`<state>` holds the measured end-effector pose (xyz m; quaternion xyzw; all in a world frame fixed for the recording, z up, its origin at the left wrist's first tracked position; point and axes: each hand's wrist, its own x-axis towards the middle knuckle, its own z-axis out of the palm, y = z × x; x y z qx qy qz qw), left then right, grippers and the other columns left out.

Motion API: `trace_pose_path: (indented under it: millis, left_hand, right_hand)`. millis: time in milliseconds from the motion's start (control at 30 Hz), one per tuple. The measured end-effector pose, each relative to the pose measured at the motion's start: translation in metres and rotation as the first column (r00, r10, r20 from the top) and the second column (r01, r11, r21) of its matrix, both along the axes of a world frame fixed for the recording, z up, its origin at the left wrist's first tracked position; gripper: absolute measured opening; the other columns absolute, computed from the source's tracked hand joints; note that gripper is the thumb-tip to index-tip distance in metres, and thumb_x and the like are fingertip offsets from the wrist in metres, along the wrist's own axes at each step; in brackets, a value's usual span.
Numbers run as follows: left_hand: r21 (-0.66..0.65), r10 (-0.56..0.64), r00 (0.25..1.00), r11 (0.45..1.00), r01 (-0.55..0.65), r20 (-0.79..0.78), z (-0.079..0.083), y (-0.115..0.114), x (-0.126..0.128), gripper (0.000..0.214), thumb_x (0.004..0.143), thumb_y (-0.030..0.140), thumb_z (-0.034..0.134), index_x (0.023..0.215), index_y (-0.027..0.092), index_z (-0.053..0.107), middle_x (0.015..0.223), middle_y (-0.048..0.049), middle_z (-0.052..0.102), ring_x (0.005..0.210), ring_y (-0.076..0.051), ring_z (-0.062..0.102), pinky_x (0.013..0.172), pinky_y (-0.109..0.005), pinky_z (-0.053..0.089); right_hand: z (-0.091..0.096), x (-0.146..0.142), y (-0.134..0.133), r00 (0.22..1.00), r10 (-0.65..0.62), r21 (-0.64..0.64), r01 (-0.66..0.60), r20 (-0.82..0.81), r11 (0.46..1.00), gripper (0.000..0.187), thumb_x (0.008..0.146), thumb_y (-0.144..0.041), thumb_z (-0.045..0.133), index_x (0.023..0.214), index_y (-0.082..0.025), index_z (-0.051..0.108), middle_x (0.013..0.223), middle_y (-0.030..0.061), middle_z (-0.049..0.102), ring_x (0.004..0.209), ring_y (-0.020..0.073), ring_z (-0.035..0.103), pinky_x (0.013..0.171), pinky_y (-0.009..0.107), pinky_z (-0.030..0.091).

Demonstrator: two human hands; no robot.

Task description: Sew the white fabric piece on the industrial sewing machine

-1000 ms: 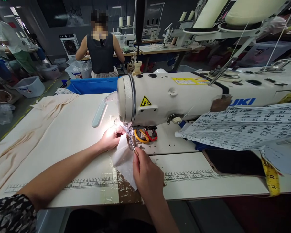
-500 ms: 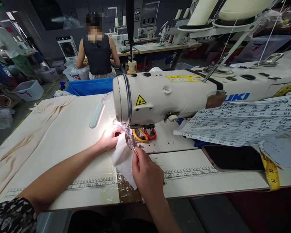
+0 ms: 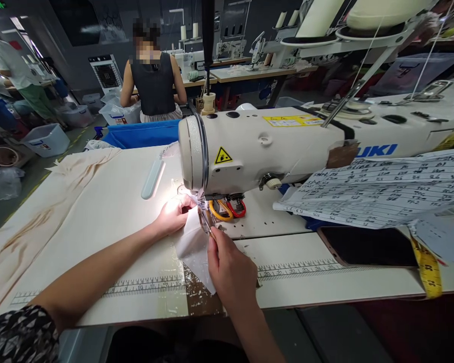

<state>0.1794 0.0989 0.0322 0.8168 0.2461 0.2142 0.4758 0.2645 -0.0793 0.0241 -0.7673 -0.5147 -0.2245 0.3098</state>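
Note:
A small white fabric piece (image 3: 192, 242) lies under the needle of a cream sewing machine (image 3: 265, 146). My left hand (image 3: 174, 213) rests on the fabric's left side, fingers curled, brightly lit by the machine lamp. My right hand (image 3: 230, 267) is pinched on a thin metal tool, probably tweezers (image 3: 205, 223), whose tip points at the presser foot. Scissors with orange and red handles (image 3: 227, 208) lie on the machine bed just behind the needle.
A dark phone (image 3: 366, 246), a yellow tape measure (image 3: 427, 269) and printed sheets (image 3: 382, 189) lie at right. Beige cloth (image 3: 41, 212) drapes the table's left side. A blue bin (image 3: 144, 133) stands behind. A person in a dark top (image 3: 153, 85) works at another table.
My right hand has edged a little closer to the needle with the tool. The left hand and the fabric stay put; the camera shifted slightly.

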Motion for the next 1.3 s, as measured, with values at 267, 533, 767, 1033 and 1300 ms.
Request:
trace_pose_path:
  millis: [267, 533, 767, 1033, 1300]
  left_hand:
    - [0.375, 0.000, 0.991, 0.926, 0.049, -0.130, 0.001, -0.002, 0.001, 0.015, 0.081, 0.017, 0.059, 0.096, 0.020, 0.060, 0.086, -0.0056, 0.062, 0.088, -0.024, 0.060, 0.083, -0.038, 0.052]
    - [0.124, -0.005, 0.995, 0.992, 0.017, -0.097, -0.001, 0.003, -0.002, 0.009, 0.089, 0.024, 0.055, 0.085, 0.017, 0.059, 0.086, -0.0044, 0.062, 0.085, -0.020, 0.059, 0.077, -0.031, 0.051]
    - [0.095, -0.005, 0.996, 0.995, 0.014, -0.094, 0.001, 0.002, -0.003, 0.017, 0.090, 0.033, 0.057, 0.083, 0.018, 0.059, 0.087, -0.0037, 0.064, 0.084, -0.019, 0.058, 0.080, -0.031, 0.050]
    - [0.523, -0.136, 0.984, 0.834, 0.178, -0.118, 0.004, 0.006, -0.003, 0.019, 0.080, 0.007, 0.046, 0.081, 0.018, 0.062, 0.096, -0.0084, 0.066, 0.090, -0.022, 0.061, 0.081, -0.034, 0.053]
    - [0.667, -0.241, 0.923, 0.639, 0.384, -0.300, 0.022, -0.004, -0.020, 0.035, 0.098, 0.015, 0.037, 0.116, 0.017, 0.068, 0.118, -0.0126, 0.062, 0.098, -0.022, 0.060, 0.079, -0.034, 0.057]
  right_hand:
    - [-0.004, -0.001, 0.000, 1.000, -0.004, -0.038, 0.004, 0.010, 0.999, 0.037, 0.106, -0.019, 0.033, 0.108, -0.015, 0.070, 0.084, 0.0041, 0.075, 0.053, 0.0100, 0.062, 0.046, 0.023, 0.038]
    - [0.000, -0.002, 0.001, 0.999, -0.028, 0.016, 0.028, 0.025, 0.999, 0.040, 0.108, -0.018, 0.029, 0.099, -0.015, 0.069, 0.074, 0.0007, 0.071, 0.051, 0.0105, 0.061, 0.046, 0.025, 0.038]
    - [-0.002, -0.002, 0.001, 0.999, -0.047, -0.024, 0.048, 0.022, 0.999, 0.038, 0.107, -0.018, 0.032, 0.099, -0.016, 0.069, 0.074, 0.0020, 0.071, 0.051, 0.0107, 0.060, 0.046, 0.024, 0.036]
    - [0.000, -0.003, 0.005, 0.992, -0.087, -0.043, 0.091, 0.090, 0.995, 0.036, 0.105, -0.012, 0.034, 0.100, -0.015, 0.069, 0.074, 0.0015, 0.072, 0.052, 0.0103, 0.062, 0.047, 0.024, 0.037]
    - [-0.004, -0.019, -0.057, 0.983, 0.065, -0.020, -0.069, -0.171, 0.997, 0.023, 0.105, -0.025, 0.038, 0.104, -0.018, 0.060, 0.078, 0.0023, 0.074, 0.054, 0.0153, 0.068, 0.043, 0.023, 0.044]
